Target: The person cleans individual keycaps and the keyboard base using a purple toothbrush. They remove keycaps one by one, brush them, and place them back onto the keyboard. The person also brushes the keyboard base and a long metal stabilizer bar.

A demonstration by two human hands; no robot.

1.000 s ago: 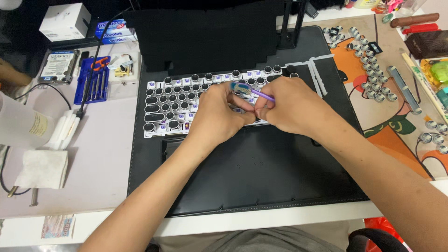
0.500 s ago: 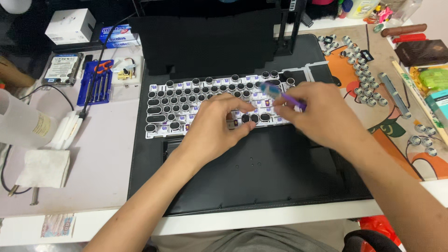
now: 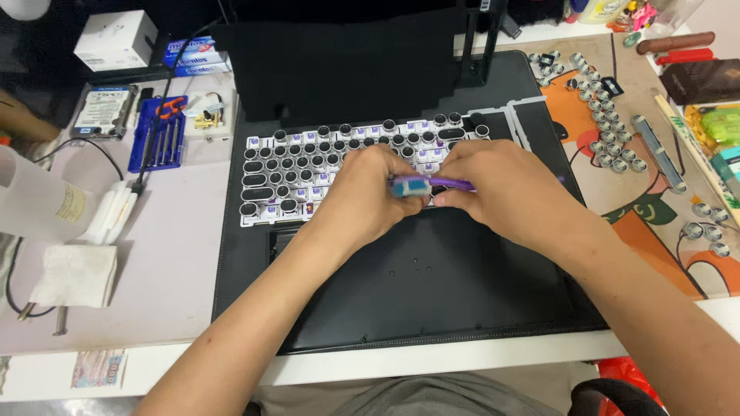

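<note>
A black mat [image 3: 432, 285] is spread on the tabletop [image 3: 169, 254] beneath both hands, with a white keyboard [image 3: 308, 166] of round dark keys lying directly under them. A purple tool [image 3: 432, 185] is pinched between the closed left hand [image 3: 374, 196] and the closed right hand [image 3: 501, 189]. Loose round keycaps [image 3: 609, 146] are scattered to the right of the right hand.
</note>
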